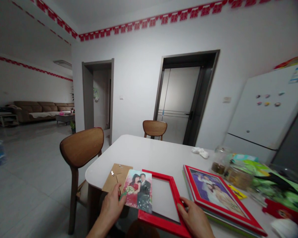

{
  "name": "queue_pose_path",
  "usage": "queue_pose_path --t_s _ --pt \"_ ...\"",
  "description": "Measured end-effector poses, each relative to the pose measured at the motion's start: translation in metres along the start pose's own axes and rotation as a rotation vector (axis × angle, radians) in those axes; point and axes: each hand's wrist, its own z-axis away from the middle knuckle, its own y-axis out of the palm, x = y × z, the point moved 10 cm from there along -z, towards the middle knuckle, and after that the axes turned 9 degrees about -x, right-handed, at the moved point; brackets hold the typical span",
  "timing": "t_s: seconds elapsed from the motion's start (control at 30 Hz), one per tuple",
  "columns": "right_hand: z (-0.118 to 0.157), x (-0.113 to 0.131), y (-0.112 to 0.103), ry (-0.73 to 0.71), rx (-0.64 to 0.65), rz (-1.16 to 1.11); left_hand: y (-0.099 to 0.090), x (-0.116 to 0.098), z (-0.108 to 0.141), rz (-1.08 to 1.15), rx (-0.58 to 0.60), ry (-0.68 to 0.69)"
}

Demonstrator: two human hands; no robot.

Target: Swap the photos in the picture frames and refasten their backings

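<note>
My left hand (pixel 113 203) pinches the left edge of a photo print (pixel 139 191) of a couple, one in a red dress with a bouquet, the other in a dark suit. The print overlaps the left side of an empty red picture frame (pixel 172 185). Around that frame's right side my right hand (pixel 193 216) is closed, near its lower corner. A brown backing board (pixel 114 175) with small metal clips lies on the table under and beyond my left fingers. Further right, a red-framed photo (pixel 215 195) rests on top of a stack.
The white table (pixel 139 148) has glass jars (pixel 221 158), a crumpled tissue (pixel 200 152) and green plastic packaging (pixel 280 185) along its right side. Wooden chairs stand at its left (pixel 83 148) and far end (pixel 155 128). A white fridge (pixel 260 109) is at the right.
</note>
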Motion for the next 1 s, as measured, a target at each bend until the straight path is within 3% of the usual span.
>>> queue_pose_path --t_s 0.13,0.3,0.43,0.53,0.67,0.77,0.83,0.9,1.0 --pt "0.002 -0.003 0.001 0.018 0.015 -0.017 -0.001 -0.020 0.010 -0.066 -0.023 0.185" --pt "0.003 -0.005 0.003 0.023 0.010 -0.016 0.038 -0.052 0.030 -0.129 0.151 0.478" --pt "0.004 0.000 0.003 0.000 0.020 0.012 0.059 -0.059 0.028 -0.156 0.187 0.514" --pt "0.005 0.014 -0.002 -0.068 -0.010 0.014 0.054 -0.061 0.018 -0.086 0.148 0.489" --pt "0.006 0.044 -0.018 -0.130 -0.110 -0.150 0.015 -0.065 -0.004 0.225 -0.015 0.340" --pt "0.008 0.068 -0.002 -0.070 0.017 -0.447 0.000 -0.056 -0.014 0.619 -0.128 0.023" --pt "0.011 0.079 0.019 0.069 0.148 -0.667 0.014 -0.055 -0.006 0.930 -0.132 -0.177" --pt "0.013 0.087 0.038 0.238 0.232 -0.912 0.039 -0.061 0.008 1.185 -0.086 -0.303" --pt "0.011 0.086 0.042 0.410 0.194 -1.201 0.075 -0.069 0.025 1.305 0.025 -0.374"
